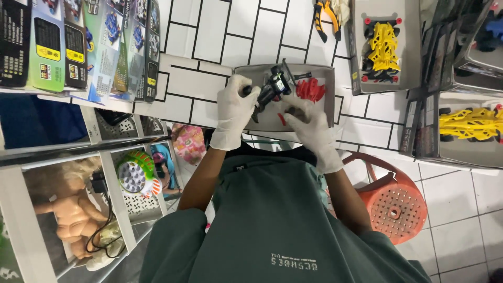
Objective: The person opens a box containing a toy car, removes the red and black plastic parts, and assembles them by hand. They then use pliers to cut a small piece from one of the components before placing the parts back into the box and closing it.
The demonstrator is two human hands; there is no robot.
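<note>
While the left hand, in a white glove, closes its fingers around the black toy-car chassis, the gloved right hand rests partly curled just beside it; whether it grips anything cannot be told. Both work over the grey tray. Red plastic parts lie inside the tray. Beyond the tray stands a boxed yellow model car; nearer than it, an orange stool.
</note>
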